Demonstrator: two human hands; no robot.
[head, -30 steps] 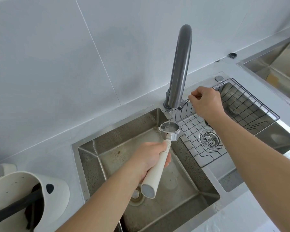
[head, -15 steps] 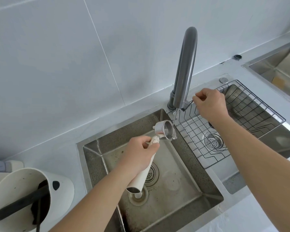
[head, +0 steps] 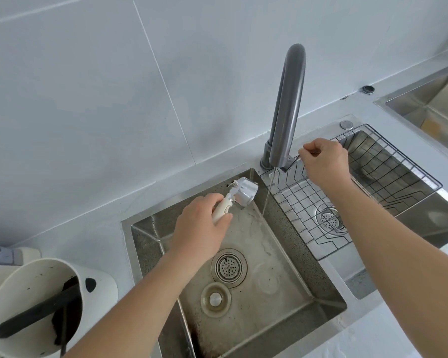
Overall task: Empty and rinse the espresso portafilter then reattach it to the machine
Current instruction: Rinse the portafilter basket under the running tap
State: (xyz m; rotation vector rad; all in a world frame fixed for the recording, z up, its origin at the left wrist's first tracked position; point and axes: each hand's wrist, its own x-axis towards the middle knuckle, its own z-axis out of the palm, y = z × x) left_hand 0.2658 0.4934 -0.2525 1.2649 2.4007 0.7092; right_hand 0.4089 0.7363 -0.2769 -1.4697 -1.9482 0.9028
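Fingers of the left hand (head: 199,223) wrap around the white handle of the portafilter (head: 239,193), closed firmly on it over the left sink basin (head: 326,303). Its metal head is tipped over toward the right, mouth facing down and sideways, just left of a thin stream of water (head: 267,195) and not under it. That stream falls from the spout of the grey faucet (head: 287,104) and lands on the basin floor near the right wall, where it spreads in a wet sheet.

Over at the faucet's base, the right hand (head: 323,161) is curled into a loose fist, thumb and forefinger pinched together on something small beside the spout; it may be the tap lever, though the hand hides it.

Below the left hand, the basin floor shows a round strainer drain (head: 229,267) and a smaller plugged opening (head: 215,299) just in front of it. A wire rack (head: 373,192) sits across the right basin, with a second drain (head: 330,219) visible through its bars.

On the pale tabletop (head: 109,215) at far left stands a white knock box (head: 44,306) with a dark bar across its mouth and dark grounds inside.
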